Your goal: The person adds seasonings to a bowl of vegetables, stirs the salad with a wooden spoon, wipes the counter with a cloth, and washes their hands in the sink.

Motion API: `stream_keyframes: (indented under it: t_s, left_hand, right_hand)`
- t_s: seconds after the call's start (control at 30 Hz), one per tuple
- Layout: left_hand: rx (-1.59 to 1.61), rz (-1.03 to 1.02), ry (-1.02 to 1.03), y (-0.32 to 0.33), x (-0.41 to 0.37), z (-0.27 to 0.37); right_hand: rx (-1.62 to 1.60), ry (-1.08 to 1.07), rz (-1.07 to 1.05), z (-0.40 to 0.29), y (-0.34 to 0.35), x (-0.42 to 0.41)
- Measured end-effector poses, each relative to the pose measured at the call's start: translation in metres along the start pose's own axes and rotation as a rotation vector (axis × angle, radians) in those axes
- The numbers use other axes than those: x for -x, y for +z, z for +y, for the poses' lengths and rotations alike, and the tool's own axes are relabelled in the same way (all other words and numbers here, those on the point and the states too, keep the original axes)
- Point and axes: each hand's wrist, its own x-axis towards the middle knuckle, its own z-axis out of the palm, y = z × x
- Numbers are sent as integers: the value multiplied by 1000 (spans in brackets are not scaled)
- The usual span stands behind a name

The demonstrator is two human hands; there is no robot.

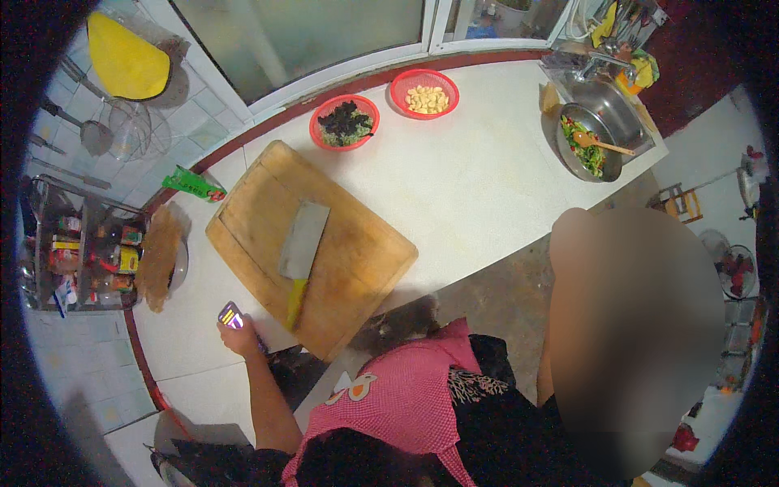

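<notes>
My left hand (241, 338) is closed around a phone (230, 314) with a lit screen, at the counter's lower left edge. Right of it lies a wooden cutting board (359, 262), its lower corner past the counter edge. A cleaver with a broad metal blade (305, 240) and a yellow-green handle (296, 304) rests flat on the board. At the right a bare forearm, apparently my right one, shows beside a large blurred patch. That blur hides my right hand, so its fingers and anything in them cannot be made out.
Red plastic baskets hold peeled garlic-like cloves (428, 100) and dark and pale green pieces (344, 123). A metal bowl (569, 159) with chopped vegetables and a wooden spoon (599, 143) sits by the sink (614, 100). A green packet (193, 184) and a spice rack (88, 243) stand left.
</notes>
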Motion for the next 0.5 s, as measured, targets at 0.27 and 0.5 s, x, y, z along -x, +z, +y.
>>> stream_keyframes:
  t_s: [0.27, 0.5]
  left_hand:
    - [45, -38, -12, -8, 5, -4]
    - [236, -113, -3, -4, -5, -37]
  right_hand:
    - [-475, -455, -97, -206, 38, 95]
    - [-557, -1077, -337, -318, 76, 172]
